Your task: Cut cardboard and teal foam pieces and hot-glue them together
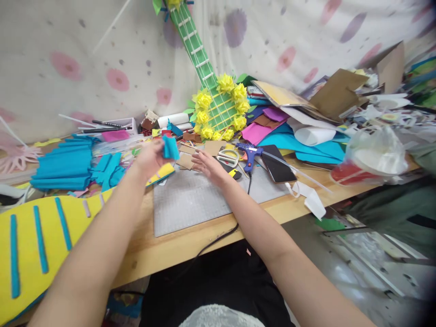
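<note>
My left hand [150, 158] is closed on a small folded piece of blue crepe paper [171, 147], held above the far left corner of the grey cutting mat [190, 204]. To its right, my right hand [211, 167] reaches over the mat with fingers stretched out and nothing in them. Just beyond the right hand lie a roll of tape [228, 159] and a blue glue gun [251, 154]. A yellow guitar-shaped board [30, 218] with blue strips passes beneath my left arm. Pleated blue crepe paper [64, 165] and cut blue strips [108, 170] lie at the left.
A green paper guitar [218, 102] with yellow flowers leans against the patterned curtain. Stacked coloured paper [306, 143] and a bagged red-and-white tub [369, 161] crowd the right. A phone [279, 164] lies near the glue gun, whose black cable [218, 238] drops over the table's front edge.
</note>
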Demonstrator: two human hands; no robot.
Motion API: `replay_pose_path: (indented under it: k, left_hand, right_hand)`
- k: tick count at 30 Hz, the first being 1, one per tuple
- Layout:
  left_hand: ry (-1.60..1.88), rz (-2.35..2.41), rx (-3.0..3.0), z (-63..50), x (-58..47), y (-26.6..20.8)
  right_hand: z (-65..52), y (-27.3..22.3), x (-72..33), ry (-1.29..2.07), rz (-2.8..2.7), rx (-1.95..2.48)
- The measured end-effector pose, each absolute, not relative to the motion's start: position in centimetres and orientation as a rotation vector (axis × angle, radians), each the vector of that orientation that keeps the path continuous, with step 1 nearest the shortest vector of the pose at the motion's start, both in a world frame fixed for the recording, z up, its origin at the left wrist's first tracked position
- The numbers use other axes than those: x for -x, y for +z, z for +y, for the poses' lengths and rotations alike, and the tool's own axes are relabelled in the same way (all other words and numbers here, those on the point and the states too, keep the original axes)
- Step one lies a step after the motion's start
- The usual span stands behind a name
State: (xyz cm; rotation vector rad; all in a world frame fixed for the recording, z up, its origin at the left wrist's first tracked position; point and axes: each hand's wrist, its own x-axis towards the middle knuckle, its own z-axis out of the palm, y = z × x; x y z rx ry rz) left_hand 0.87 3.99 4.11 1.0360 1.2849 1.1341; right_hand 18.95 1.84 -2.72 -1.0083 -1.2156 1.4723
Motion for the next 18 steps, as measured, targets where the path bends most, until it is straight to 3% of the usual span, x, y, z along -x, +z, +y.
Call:
replay_pose_path:
  k: [5, 12, 18]
  left_hand:
    - [0.941, 1.012, -0.952, 1.1, -4.3, -0.8]
    - [1.068, 1.225, -1.000, 1.0, -4.3, -3.2]
    - [1.235, 1.490, -1.238, 1.0, -2.6, -3.7]
  right_hand:
    - [1.8, -3.2, -19.5, 1.472, -1.317, 0.827]
    - [2.7, -4.1, -20.6, 1.411, -1.516, 1.032]
    - [3.0, -3.7, -21.6, 1.148, -1.640, 1.206]
